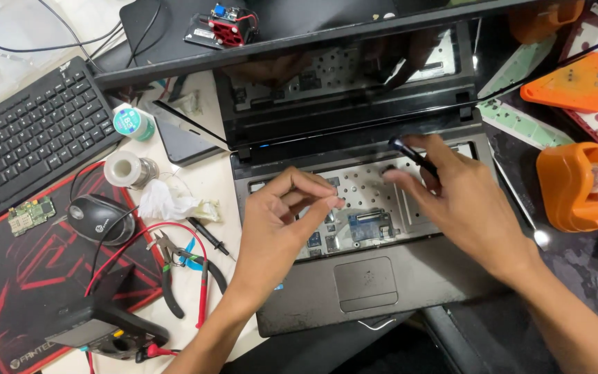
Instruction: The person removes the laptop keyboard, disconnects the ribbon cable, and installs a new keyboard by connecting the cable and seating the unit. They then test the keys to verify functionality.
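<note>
An open grey laptop [299, 305] lies in front of me with its keyboard removed, so the perforated metal tray [361, 190] and a blue circuit part show. My left hand [282, 221] hovers over the tray's left half, thumb and forefinger pinched together as if on something tiny that I cannot make out. My right hand [461, 201] is over the tray's right side and grips a dark screwdriver [410, 154], its handle end pointing up toward the hinge. The black screen [340, 76] leans back and reflects both hands.
A black keyboard [29, 138], a mouse [95, 218] on a red and black mat, pliers [171, 266], solder spool [127, 168], tape roll [133, 122] and a multimeter [109, 329] with red lead lie left. Orange tape dispenser [579, 187] and orange triangular holder [576, 83] sit right.
</note>
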